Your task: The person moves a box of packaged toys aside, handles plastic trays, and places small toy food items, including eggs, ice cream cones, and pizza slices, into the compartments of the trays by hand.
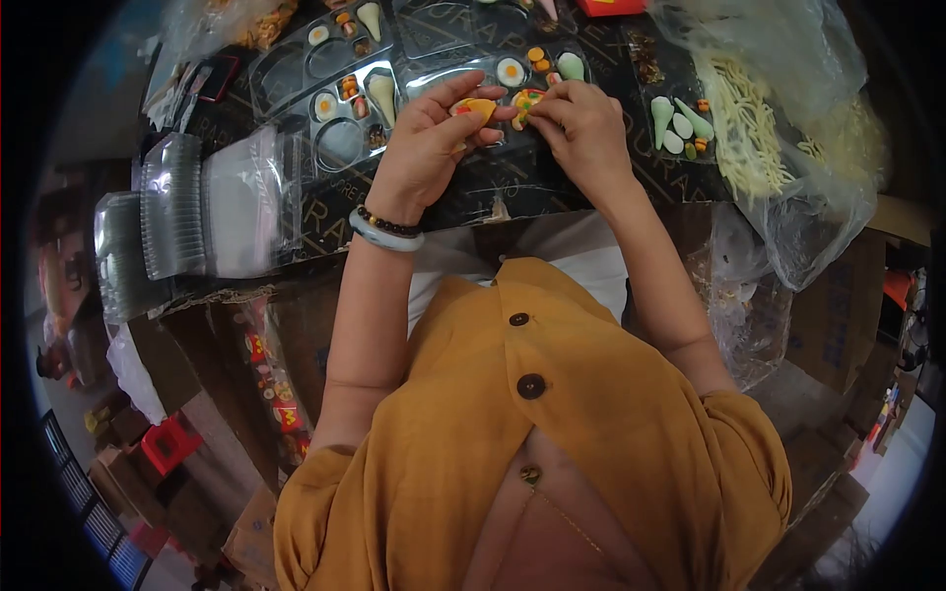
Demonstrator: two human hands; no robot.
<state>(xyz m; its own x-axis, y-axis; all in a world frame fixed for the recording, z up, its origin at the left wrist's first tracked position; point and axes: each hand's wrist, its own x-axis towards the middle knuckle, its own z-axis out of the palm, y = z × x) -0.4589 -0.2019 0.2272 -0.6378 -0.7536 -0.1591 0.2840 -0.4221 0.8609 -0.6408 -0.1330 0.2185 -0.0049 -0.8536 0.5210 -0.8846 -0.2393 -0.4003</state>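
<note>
Left hand (422,133) fingers around an orange piece (479,105), right hand (586,133) fingers together on a multicoloured piece (523,101) (just beside it).

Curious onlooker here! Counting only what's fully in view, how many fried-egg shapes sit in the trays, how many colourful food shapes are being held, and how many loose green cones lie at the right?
Fried-egg shapes: 3
Held food shapes: 2
Loose green cones: 2
Total: 7

Black printed table (458,182): clear trays (341,144), stacked lids (173,205), toy food (680,126), plastic bags (803,108).
</note>
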